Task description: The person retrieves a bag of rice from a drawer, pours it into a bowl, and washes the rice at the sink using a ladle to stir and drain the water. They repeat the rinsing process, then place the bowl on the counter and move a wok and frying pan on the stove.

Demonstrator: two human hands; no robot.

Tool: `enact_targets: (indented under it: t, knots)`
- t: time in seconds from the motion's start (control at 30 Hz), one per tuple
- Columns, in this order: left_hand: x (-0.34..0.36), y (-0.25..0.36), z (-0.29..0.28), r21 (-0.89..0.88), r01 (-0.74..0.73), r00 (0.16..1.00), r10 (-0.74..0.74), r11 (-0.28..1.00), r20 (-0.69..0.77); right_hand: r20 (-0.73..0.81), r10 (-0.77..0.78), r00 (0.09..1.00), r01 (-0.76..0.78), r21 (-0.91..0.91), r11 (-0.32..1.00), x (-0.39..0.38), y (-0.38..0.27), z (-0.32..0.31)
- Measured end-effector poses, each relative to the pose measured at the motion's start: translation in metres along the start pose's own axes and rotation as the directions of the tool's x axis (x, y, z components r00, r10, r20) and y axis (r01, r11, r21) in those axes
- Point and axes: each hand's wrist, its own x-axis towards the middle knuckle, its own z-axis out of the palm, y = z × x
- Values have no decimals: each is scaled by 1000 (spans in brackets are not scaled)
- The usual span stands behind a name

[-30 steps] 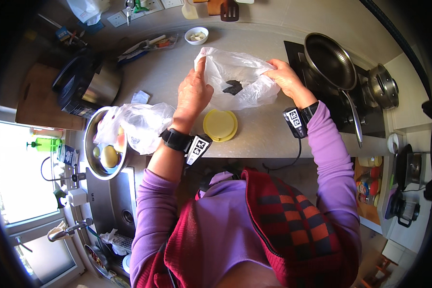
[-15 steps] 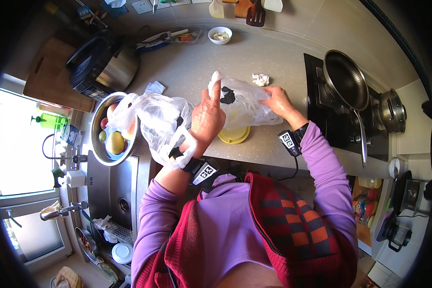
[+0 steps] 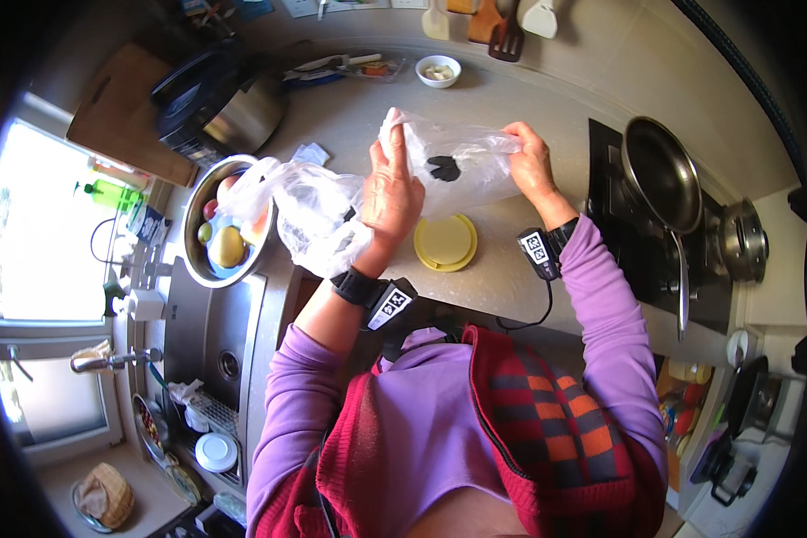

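A thin clear-white plastic bag (image 3: 475, 184) with a black printed patch is stretched between my hands above the counter. My right hand (image 3: 533, 166) pinches its right edge. My left hand (image 3: 394, 202) is at its left edge, index finger pointing up with the film over its tip; the other fingers are curled and partly hidden. A second crumpled plastic bag (image 3: 318, 211) lies against my left wrist and reaches over to a steel bowl (image 3: 191, 235). Inside the bowl are a yellowish round fruit (image 3: 228, 247) and smaller red and green ones. Below the stretched bag sits a round yellow lidded container (image 3: 446, 243).
A black-and-steel cooker (image 3: 229, 112) stands at the back left, near a small white bowl (image 3: 438, 71) of pale pieces. To the right, a frying pan (image 3: 662, 170) and a steel pot (image 3: 744, 242) rest on the stove. The sink (image 3: 208, 332) is at the left.
My right hand has risen, pulling the plastic bag wider and higher. More of the yellow container shows beneath it. The whole view has shifted slightly.
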Motion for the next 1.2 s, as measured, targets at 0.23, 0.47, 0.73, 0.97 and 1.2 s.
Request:
enact_targets:
  t: [0.23,0.47,0.73,0.97,1.2]
  knots:
    - [-63,1,-9,-77,-47,994,53,996,90,430,158,889,-65,-223,973,-9,-25,-18]
    - [-184,-6,-71,-295,67,983,-13,953,183,343,-330,879,320,87,943,-16,-121,-33]
    - [-379,-4,-137,-694,453,685,-716,560,-131,616,-214,758,-121,456,881,-159,-179,34]
    - [-619,87,-184,-762,410,296,-863,501,-409,824,-539,176,-109,560,821,-380,-281,124]
    - [-818,237,-190,-782,419,-266,-762,461,-591,537,-767,-352,-111,790,603,-588,-426,156]
